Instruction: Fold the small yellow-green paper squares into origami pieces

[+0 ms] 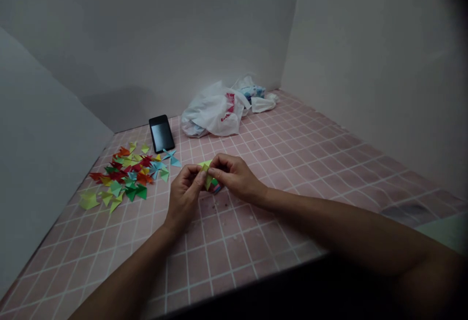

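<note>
Both hands meet over the middle of the pink checked table (256, 232). My left hand (185, 196) and my right hand (236, 176) pinch a small yellow-green folded paper piece (206, 174) between their fingertips, just above the table. Under it, bits of green, red and blue paper (216, 187) show between the hands. A heap of folded paper pieces (126, 174) in red, green, yellow, orange and blue lies to the left of my left hand.
A black phone (161, 133) lies flat behind the paper heap. A crumpled white plastic bag (214, 110) and smaller wrappers (258, 97) sit in the back corner. Grey walls close the table at left, back and right. The front edge runs below my forearms.
</note>
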Demonstrator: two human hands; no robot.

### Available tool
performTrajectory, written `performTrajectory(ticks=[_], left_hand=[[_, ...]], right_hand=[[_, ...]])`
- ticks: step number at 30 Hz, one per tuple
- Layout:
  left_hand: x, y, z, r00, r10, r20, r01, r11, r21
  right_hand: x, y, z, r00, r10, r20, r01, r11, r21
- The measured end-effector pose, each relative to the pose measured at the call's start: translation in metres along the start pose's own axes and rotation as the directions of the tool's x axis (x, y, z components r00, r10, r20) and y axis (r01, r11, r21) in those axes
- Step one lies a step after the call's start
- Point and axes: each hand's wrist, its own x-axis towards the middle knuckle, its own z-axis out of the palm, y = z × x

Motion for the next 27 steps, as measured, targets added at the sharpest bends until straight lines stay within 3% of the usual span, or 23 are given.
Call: performTrajectory(ticks=[8, 18, 23, 27], left_hand=[[-0.0004, -0.0015, -0.0004, 1.000, 0.003, -0.018, -0.003, 1.000, 0.014], [-0.0012, 0.0015, 0.0013, 1.000, -0.021, -0.015, 0.021, 0.999, 0.044], [-0.0021, 0.0024, 0.0021, 0.999, -0.028, -0.022, 0.030, 0.996, 0.079], [-0.0025, 0.0042, 0.0044, 0.999, 0.010, -0.037, -0.003, 0.985, 0.173]], right_hand=[[0.0004, 0.0030, 0.0004, 0.995, 0.071, 0.072, -0.080, 0.988, 0.128], [0.0014, 0.0007, -0.0033, 0.983, -0.180, -0.021, 0.170, 0.956, -0.239], [0.0021, 0.0019, -0.0063, 0.919, -0.388, 0.070, 0.366, 0.771, -0.521], [0.0016, 0.0027, -0.0081, 0.883, -0.422, 0.205, 0.439, 0.592, -0.676]])
